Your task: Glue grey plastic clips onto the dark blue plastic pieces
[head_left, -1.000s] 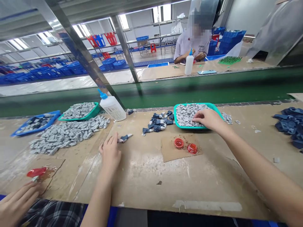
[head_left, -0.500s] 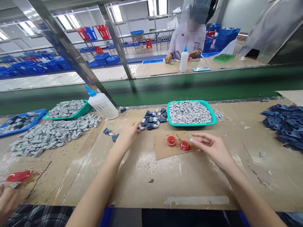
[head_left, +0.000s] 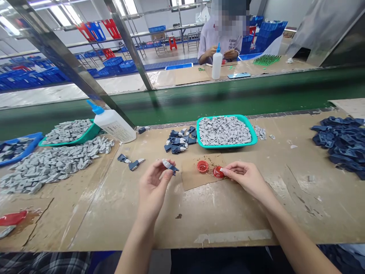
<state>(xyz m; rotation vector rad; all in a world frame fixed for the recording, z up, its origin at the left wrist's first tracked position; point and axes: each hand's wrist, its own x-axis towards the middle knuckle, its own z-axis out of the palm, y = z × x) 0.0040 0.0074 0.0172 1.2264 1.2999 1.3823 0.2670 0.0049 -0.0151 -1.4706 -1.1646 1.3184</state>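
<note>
Between the thumb and fingers of my left hand [head_left: 154, 186] is a dark blue plastic part [head_left: 170, 166] with a light grey piece at one end. My right hand [head_left: 246, 177] pinches a small light grey piece [head_left: 224, 171], mostly hidden by the fingertips, at the rim of a red cap [head_left: 218, 172] with shiny liquid in it. A second red cap [head_left: 202, 166] stands to its left; both are on a cardboard scrap [head_left: 189, 179]. Behind them lie a pile of blue-and-grey parts [head_left: 178, 141] and a green tray [head_left: 255, 141] full of small grey pieces.
A white bottle [head_left: 115, 125] with a blue nozzle leans at the back left, near a heap of grey pieces [head_left: 65, 163]. Dark blue parts [head_left: 342, 144] are piled at right. Across the green belt [head_left: 182, 101], a person [head_left: 219, 42] works at another bench.
My left hand has come back from the blue-and-grey pile with a part. My right hand has moved left, bringing its grey piece to the red cap. The camera view has shifted slightly.
</note>
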